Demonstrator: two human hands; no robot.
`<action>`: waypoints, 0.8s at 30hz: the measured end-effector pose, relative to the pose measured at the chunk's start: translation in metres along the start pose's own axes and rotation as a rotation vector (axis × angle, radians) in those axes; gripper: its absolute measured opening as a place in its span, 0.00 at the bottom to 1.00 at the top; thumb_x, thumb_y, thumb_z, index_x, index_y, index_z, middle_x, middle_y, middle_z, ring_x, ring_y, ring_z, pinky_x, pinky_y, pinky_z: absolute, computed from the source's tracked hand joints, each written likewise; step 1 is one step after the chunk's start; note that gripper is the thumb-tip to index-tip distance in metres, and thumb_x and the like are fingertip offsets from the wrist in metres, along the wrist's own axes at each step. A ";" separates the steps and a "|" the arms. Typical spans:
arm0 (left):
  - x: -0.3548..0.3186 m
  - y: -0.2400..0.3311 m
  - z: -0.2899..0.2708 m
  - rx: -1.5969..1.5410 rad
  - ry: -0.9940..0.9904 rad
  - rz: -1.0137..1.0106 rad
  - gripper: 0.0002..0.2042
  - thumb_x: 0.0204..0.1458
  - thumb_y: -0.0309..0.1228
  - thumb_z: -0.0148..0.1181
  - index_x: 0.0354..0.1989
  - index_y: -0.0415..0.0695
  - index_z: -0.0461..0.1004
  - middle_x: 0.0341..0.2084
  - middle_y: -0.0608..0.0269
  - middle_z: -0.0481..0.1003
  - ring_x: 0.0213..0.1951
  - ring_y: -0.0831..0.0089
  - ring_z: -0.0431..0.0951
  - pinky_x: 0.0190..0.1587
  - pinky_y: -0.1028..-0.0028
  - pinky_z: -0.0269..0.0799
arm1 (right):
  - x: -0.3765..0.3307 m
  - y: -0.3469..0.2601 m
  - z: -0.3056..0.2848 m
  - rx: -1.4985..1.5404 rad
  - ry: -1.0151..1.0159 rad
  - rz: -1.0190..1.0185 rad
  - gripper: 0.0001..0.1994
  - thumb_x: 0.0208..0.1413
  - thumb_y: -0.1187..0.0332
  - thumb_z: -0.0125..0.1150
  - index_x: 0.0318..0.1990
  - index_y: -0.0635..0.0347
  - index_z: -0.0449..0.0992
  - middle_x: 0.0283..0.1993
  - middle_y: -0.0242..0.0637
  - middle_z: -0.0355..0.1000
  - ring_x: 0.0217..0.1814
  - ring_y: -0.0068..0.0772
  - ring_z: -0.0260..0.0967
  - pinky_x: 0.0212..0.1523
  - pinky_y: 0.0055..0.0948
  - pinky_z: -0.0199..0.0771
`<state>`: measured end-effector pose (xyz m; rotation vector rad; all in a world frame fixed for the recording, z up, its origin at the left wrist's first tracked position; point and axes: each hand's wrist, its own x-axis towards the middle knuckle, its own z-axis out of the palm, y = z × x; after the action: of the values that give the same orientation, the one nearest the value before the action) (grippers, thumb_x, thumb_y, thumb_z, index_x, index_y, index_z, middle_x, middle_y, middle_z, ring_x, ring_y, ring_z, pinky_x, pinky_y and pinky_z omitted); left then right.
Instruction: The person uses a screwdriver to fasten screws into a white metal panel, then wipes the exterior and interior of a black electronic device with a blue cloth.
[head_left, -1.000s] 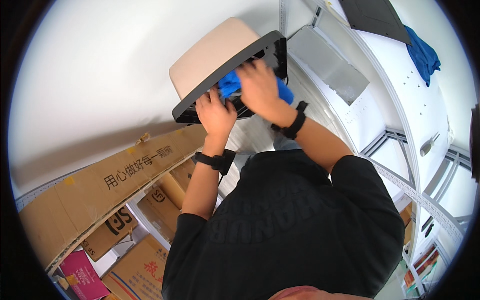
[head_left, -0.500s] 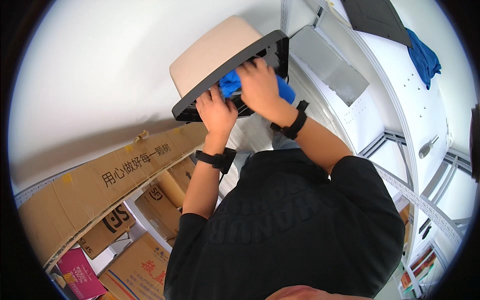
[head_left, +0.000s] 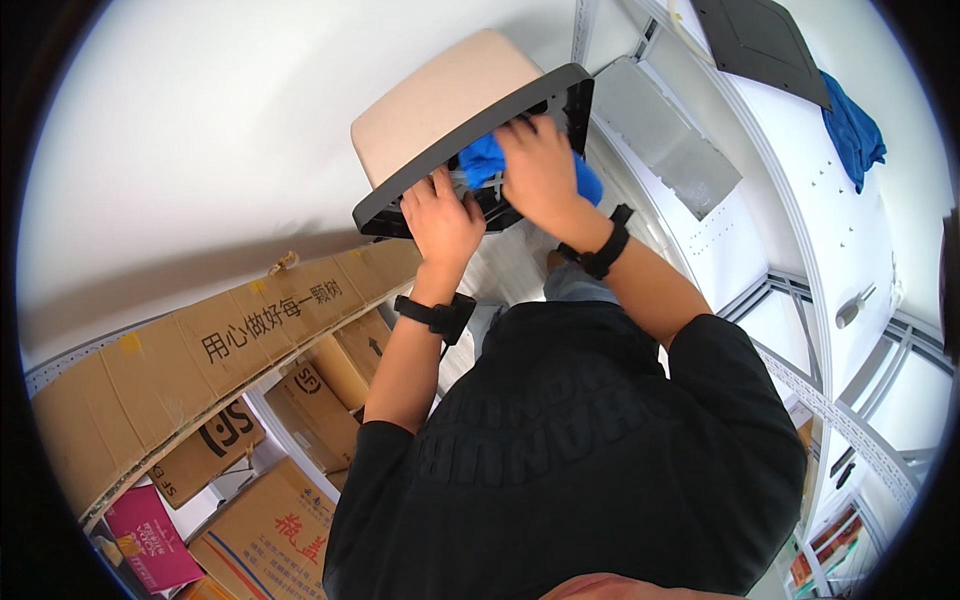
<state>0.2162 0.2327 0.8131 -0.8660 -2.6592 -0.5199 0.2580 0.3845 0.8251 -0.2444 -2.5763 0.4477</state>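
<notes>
A beige panel with a dark grey frame (head_left: 455, 150) is held up near the white wall. My left hand (head_left: 442, 215) grips its lower dark edge. My right hand (head_left: 540, 170) presses a blue cloth (head_left: 482, 160) against the inner side of the frame. Both wrists wear black bands. Most of the cloth is hidden under my right hand.
Cardboard boxes (head_left: 200, 350) line the left side, stacked on white shelving with a pink box (head_left: 150, 535) lower down. A white metal rack (head_left: 800, 190) stands on the right, with another blue cloth (head_left: 852, 130) and a dark panel (head_left: 760, 40) on it.
My right hand has shifted the blue cloth slightly along the frame. The left hand keeps its grip in the same place.
</notes>
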 end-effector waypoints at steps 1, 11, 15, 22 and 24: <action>0.001 0.000 0.000 -0.007 -0.007 -0.009 0.31 0.37 0.27 0.61 0.56 0.35 0.65 0.49 0.42 0.64 0.51 0.43 0.64 0.53 0.52 0.61 | -0.003 -0.007 0.003 0.049 0.006 -0.035 0.22 0.36 0.76 0.59 0.46 0.60 0.73 0.50 0.38 0.71 0.51 0.46 0.62 0.48 0.42 0.67; -0.004 -0.001 0.000 0.029 0.024 0.021 0.36 0.36 0.27 0.62 0.59 0.36 0.61 0.48 0.41 0.65 0.49 0.43 0.65 0.49 0.53 0.63 | -0.007 0.027 -0.009 0.173 0.122 0.005 0.25 0.36 0.81 0.55 0.49 0.59 0.74 0.49 0.36 0.73 0.53 0.46 0.62 0.49 0.43 0.65; 0.000 0.001 -0.001 0.039 -0.032 0.007 0.33 0.37 0.29 0.62 0.57 0.35 0.62 0.50 0.42 0.64 0.52 0.43 0.63 0.52 0.53 0.61 | -0.013 0.007 0.005 0.202 0.082 -0.040 0.25 0.38 0.79 0.56 0.50 0.58 0.73 0.52 0.35 0.72 0.54 0.46 0.61 0.50 0.43 0.64; -0.002 -0.001 -0.002 0.036 -0.020 0.022 0.37 0.34 0.26 0.62 0.61 0.39 0.60 0.50 0.41 0.65 0.52 0.43 0.64 0.49 0.53 0.63 | -0.019 0.010 0.005 0.416 0.009 -0.066 0.27 0.35 0.81 0.58 0.51 0.60 0.72 0.53 0.38 0.71 0.54 0.47 0.61 0.53 0.42 0.65; -0.001 0.003 -0.004 0.023 -0.024 0.025 0.38 0.35 0.26 0.63 0.62 0.40 0.61 0.51 0.42 0.64 0.54 0.43 0.63 0.50 0.53 0.63 | -0.023 0.019 0.000 0.486 -0.002 -0.066 0.28 0.34 0.82 0.58 0.51 0.61 0.72 0.53 0.39 0.71 0.55 0.48 0.62 0.55 0.42 0.65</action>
<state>0.2195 0.2323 0.8165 -0.9035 -2.6670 -0.4755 0.2790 0.3963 0.8074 0.0138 -2.3778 1.0214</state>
